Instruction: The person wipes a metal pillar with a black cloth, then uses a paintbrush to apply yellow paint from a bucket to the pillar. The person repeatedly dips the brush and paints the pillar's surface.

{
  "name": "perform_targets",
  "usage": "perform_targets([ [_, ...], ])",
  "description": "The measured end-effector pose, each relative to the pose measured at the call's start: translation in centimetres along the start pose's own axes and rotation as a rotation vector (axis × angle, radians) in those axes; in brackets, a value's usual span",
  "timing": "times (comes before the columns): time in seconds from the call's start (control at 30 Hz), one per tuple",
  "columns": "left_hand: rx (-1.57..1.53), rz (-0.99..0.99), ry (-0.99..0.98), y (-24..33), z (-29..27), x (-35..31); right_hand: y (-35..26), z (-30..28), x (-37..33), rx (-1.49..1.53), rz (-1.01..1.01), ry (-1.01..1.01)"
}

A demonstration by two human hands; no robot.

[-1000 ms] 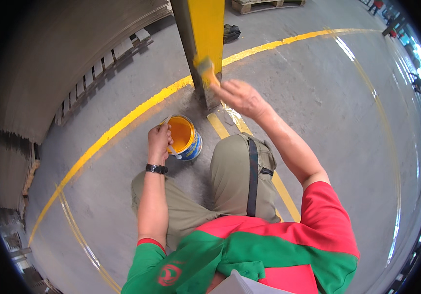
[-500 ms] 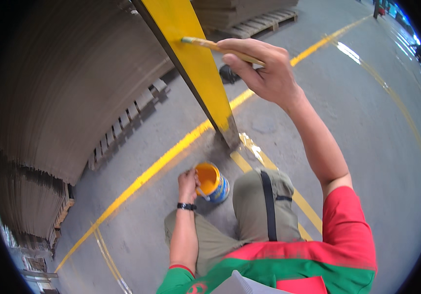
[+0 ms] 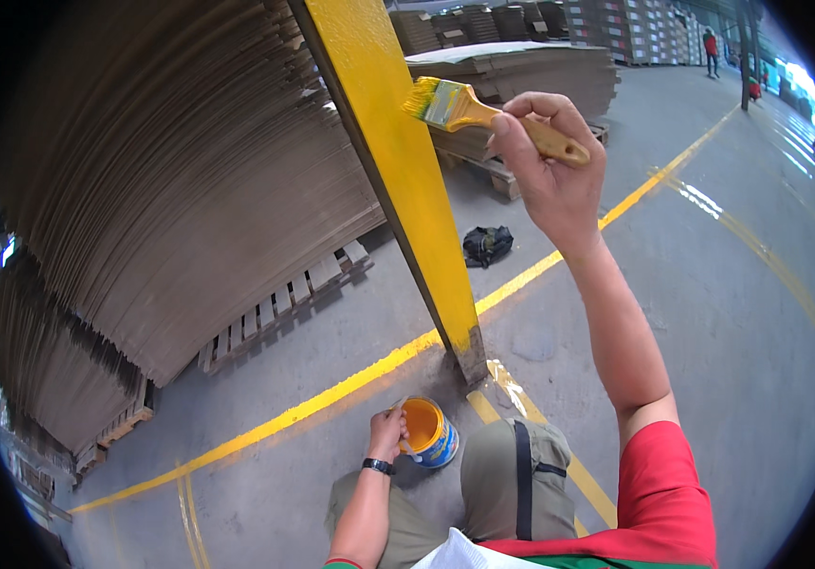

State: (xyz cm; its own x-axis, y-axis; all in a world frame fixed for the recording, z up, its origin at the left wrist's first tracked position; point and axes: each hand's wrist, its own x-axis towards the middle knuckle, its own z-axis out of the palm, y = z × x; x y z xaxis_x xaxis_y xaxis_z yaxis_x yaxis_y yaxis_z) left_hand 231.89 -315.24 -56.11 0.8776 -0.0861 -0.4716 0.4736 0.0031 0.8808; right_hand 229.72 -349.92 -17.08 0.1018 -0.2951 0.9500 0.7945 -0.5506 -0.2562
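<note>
My right hand [image 3: 559, 171] is closed round the wooden handle of a paintbrush [image 3: 469, 106]. Yellow paint coats its bristles, whose tips meet or nearly meet the right edge of a tall steel post [image 3: 393, 133]. The post's face is yellow down to a bare, dark foot. Low at the centre, my left hand [image 3: 387, 431] grips the rim or handle of a paint can [image 3: 438, 444], fingers closed. Orange-yellow paint colours the can's inside, and its outer wall is blue and white. It is beside my bent knee, close to the post's foot.
Tall stacks of cardboard sheets [image 3: 189, 209] on pallets fill the left. Another cardboard stack [image 3: 540, 85] stands behind the post. A dark bundle [image 3: 488, 245] lies on the floor near a yellow floor line [image 3: 369, 381]. A person [image 3: 711, 52] stands far off at upper right.
The view has tilted up, showing more background. My right hand has turned the brush so its broad side shows, and its bristles have moved toward the post's right edge. My left hand stays at the can.
</note>
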Motion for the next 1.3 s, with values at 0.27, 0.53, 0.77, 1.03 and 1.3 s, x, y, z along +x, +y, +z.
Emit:
perform_targets([
  [0.27,-0.034,-0.017,-0.005,-0.5,-0.2,0.8,-1.0,1.5,6.5,-0.046,-0.193,0.027],
  [0.53,-0.046,-0.006,-0.007,-1.1,-0.3,1.1,-2.5,3.9,8.3,-0.029,-0.287,0.042],
  [0.77,-0.031,-0.009,-0.009,-1.0,-0.3,1.0,-2.5,5.9,9.8,-0.033,-0.244,0.143],
  [1.03,-0.028,0.001,-0.017,-1.3,-0.4,1.2,-0.5,7.6,10.7,0.030,-0.210,0.175],
  [1.3,-0.036,-0.005,-0.026,-1.0,-0.3,1.0,-0.3,8.9,10.9,0.071,-0.242,0.210],
])
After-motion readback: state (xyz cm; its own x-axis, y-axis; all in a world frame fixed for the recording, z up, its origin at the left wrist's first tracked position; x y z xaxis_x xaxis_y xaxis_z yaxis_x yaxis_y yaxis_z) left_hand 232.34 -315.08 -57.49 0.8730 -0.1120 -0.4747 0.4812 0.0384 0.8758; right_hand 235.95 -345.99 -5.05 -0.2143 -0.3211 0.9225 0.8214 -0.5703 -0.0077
